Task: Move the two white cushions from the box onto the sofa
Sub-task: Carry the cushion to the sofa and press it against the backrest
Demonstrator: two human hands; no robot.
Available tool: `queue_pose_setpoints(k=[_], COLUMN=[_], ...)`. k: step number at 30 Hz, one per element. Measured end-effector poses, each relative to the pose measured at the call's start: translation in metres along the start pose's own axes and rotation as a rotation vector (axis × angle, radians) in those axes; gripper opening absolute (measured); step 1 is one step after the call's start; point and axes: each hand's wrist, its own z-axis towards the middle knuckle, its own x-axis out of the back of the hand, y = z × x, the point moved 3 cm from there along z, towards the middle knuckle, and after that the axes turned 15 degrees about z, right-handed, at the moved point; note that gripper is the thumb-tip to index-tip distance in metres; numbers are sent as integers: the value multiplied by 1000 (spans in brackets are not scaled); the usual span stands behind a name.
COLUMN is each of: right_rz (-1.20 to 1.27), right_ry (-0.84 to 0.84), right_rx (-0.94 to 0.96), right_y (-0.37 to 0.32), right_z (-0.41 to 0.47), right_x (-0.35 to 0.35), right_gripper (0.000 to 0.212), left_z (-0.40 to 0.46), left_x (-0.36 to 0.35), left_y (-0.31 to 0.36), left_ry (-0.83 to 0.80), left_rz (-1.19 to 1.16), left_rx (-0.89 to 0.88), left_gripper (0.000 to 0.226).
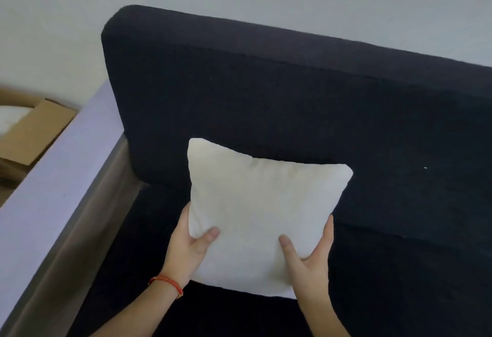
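Note:
A white square cushion (262,211) is held upright over the dark seat of the sofa (306,102), in front of its black backrest. My left hand (190,248) grips the cushion's lower left edge, thumb on the front; a red cord circles that wrist. My right hand (310,254) grips its lower right edge the same way. At the far left stands an open cardboard box (34,134), and a second white cushion (12,120) shows inside it, mostly hidden by a flap.
The sofa's pale lilac armrest (58,184) runs between the seat and the box. A plain light wall rises behind the backrest. The seat stretches on to the right of the cushion.

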Motion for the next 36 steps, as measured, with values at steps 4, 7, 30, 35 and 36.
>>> queue_pose_setpoints(k=[4, 7, 30, 35, 36], right_rz=[41, 50, -290, -918, -952], right_ry=[19, 42, 109, -55, -79], right_rx=[47, 97, 244, 941, 906], right_y=[15, 17, 25, 35, 43], right_z=[12, 12, 37, -18, -18], right_x=[1, -4, 0, -36, -42], right_gripper=[121, 119, 104, 74, 78], left_z=[16, 14, -2, -57, -57], left_x=[-8, -7, -10, -30, -41], left_y=[-4, -1, 17, 45, 42], left_ry=[27, 91, 205, 344, 294], left_rz=[6, -6, 263, 904, 1023], left_rx=[-21, -56, -53, -657, -726], left_gripper=[78, 77, 76, 60, 66])
